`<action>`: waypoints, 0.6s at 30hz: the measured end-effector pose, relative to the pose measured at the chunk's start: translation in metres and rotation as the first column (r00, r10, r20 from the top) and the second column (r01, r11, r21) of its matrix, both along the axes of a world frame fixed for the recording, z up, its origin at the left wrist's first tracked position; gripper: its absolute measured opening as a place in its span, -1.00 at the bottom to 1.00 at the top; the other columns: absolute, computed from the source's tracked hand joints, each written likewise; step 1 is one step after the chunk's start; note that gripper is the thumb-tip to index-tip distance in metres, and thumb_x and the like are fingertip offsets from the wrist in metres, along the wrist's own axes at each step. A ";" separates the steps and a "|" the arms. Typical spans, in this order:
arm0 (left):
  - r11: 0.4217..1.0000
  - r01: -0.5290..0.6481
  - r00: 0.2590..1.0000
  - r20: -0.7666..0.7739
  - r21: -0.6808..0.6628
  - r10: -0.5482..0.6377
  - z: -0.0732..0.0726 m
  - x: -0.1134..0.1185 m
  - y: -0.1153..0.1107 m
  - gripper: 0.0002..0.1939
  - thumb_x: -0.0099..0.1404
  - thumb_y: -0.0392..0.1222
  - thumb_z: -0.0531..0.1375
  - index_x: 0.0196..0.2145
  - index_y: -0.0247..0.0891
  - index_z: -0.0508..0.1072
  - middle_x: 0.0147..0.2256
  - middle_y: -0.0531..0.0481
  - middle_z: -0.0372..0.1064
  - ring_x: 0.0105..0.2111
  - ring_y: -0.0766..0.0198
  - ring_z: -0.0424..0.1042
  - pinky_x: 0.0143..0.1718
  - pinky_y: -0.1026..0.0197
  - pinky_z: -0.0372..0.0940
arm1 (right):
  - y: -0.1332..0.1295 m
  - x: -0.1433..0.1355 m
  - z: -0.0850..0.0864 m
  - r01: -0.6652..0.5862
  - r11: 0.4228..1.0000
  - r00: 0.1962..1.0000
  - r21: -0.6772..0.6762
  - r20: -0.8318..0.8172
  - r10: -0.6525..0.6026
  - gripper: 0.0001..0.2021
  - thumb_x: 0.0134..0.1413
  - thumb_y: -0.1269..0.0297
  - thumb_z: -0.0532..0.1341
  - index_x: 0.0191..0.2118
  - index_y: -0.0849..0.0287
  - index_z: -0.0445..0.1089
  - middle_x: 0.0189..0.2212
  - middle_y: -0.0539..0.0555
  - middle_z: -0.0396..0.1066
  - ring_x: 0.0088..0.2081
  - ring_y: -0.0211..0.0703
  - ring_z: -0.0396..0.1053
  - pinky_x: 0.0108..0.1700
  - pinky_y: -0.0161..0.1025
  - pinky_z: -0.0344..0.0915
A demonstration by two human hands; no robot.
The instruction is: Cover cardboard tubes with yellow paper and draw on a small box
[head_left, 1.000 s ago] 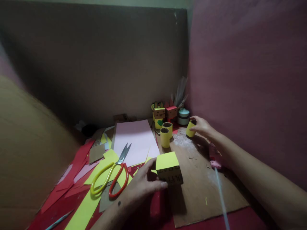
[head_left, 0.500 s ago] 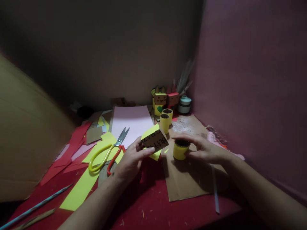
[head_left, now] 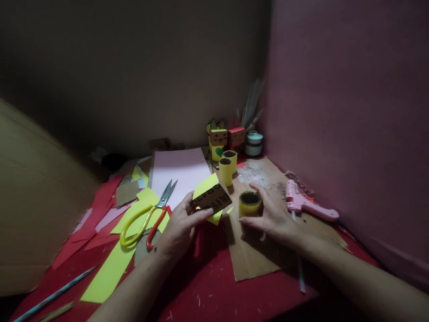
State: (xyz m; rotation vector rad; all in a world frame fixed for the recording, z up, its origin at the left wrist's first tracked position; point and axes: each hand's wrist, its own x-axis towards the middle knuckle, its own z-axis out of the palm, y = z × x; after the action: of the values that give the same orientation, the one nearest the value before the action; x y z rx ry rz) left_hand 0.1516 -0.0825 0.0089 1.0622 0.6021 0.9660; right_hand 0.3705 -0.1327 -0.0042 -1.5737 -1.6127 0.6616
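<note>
Between the thumb and fingers of my left hand (head_left: 184, 219) is a small folded cardboard piece (head_left: 216, 199), yellow on top with dark printing on its brown face. My right hand (head_left: 268, 219) curves around the right side of a short yellow cylinder (head_left: 250, 206) with a corrugated brown rim, thumb in front and fingers behind. That cylinder stands upright on a brown cardboard sheet (head_left: 248, 259). Two more yellow cylinders (head_left: 225, 172) stand behind it, one partly hiding the other.
Open scissors (head_left: 161, 205) lie left on yellow paper strips (head_left: 109, 277). Farther back are a pink sheet (head_left: 179, 172), two eared box-headed figures (head_left: 219, 141) and a pale lidded jar (head_left: 254, 144). A pink glue gun (head_left: 310, 205) lies right.
My right hand has shifted from over the top of the short cylinder to its side, uncovering its rim. The view has turned slightly, and the whole glue gun now shows.
</note>
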 end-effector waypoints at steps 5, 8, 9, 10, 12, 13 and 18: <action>1.000 -0.019 0.999 -0.034 0.006 0.019 -0.001 0.001 -0.002 -0.39 0.08 -0.33 0.31 0.10 -0.27 0.28 0.02 -0.19 0.39 0.04 -0.02 0.36 0.15 -0.03 0.17 | -0.002 -0.007 -0.007 0.006 0.996 1.000 0.084 -0.009 -0.005 -0.44 -0.13 0.28 0.30 0.04 0.14 0.13 -0.10 0.18 0.35 -0.08 0.08 0.35 -0.02 0.05 0.29; 0.999 -0.025 0.998 -0.050 0.034 0.027 0.003 0.002 -0.004 -0.39 0.08 -0.34 0.31 0.09 -0.25 0.28 0.02 -0.15 0.40 0.05 0.00 0.34 0.15 0.00 0.16 | -0.002 -0.008 -0.004 -0.038 0.997 0.998 0.074 -0.051 0.041 -0.58 -0.09 0.36 0.23 -0.04 0.12 0.18 -0.21 0.10 0.38 -0.18 0.00 0.38 -0.11 -0.01 0.33; 0.998 -0.034 0.997 -0.064 0.050 0.037 0.006 0.003 -0.006 -0.39 0.08 -0.33 0.31 0.10 -0.23 0.27 0.02 -0.14 0.40 0.05 0.00 0.34 0.13 0.02 0.17 | -0.002 -0.009 -0.003 -0.045 0.997 0.996 0.060 -0.074 0.049 -0.59 -0.10 0.37 0.22 -0.06 0.13 0.19 -0.23 0.10 0.38 -0.19 -0.01 0.39 -0.14 -0.03 0.34; 0.996 -0.044 0.995 -0.088 0.077 0.051 0.010 0.006 -0.007 -0.39 0.08 -0.33 0.30 0.10 -0.23 0.27 0.01 -0.12 0.41 0.05 0.01 0.34 0.11 0.04 0.18 | -0.001 -0.009 -0.001 -0.050 0.998 0.994 0.044 -0.097 0.054 -0.60 -0.12 0.39 0.22 -0.08 0.13 0.20 -0.23 0.10 0.39 -0.20 0.00 0.39 -0.17 -0.04 0.35; 0.985 -0.056 0.983 -0.162 0.163 0.083 0.019 0.013 -0.009 -0.42 0.07 -0.31 0.31 0.06 -0.23 0.30 -0.03 -0.11 0.43 0.01 0.02 0.36 0.05 0.08 0.23 | 0.000 -0.009 0.002 -0.060 0.998 0.989 0.025 -0.131 0.062 -0.57 -0.17 0.42 0.23 -0.09 0.14 0.23 -0.20 0.13 0.39 -0.17 0.04 0.39 -0.18 -0.04 0.36; 0.975 -0.048 0.975 -0.201 0.216 0.093 0.024 0.018 -0.010 -0.44 0.06 -0.30 0.32 0.04 -0.23 0.32 -0.05 -0.10 0.43 -0.01 0.03 0.37 0.01 0.09 0.25 | 0.000 -0.009 0.003 -0.074 0.997 0.987 0.032 -0.138 0.078 -0.55 -0.19 0.43 0.24 -0.08 0.15 0.23 -0.18 0.14 0.39 -0.15 0.06 0.38 -0.16 -0.03 0.35; 0.904 0.090 0.921 -0.381 0.419 0.085 0.040 0.042 -0.009 -0.41 0.06 -0.28 0.31 0.07 -0.23 0.29 0.03 -0.13 0.32 -0.05 0.06 0.34 -0.01 0.06 0.25 | 0.002 -0.007 0.002 -0.199 0.965 0.961 0.171 -0.160 0.226 -0.39 -0.19 0.45 0.26 0.08 0.11 0.16 -0.02 0.14 0.35 -0.03 0.10 0.33 -0.05 0.00 0.32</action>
State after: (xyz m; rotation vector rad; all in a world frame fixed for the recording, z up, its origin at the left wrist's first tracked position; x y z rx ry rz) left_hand 0.1940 -0.0914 0.0486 1.6796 0.7301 0.9095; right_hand 0.3638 -0.1304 -0.0020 -1.2056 -1.6690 0.7507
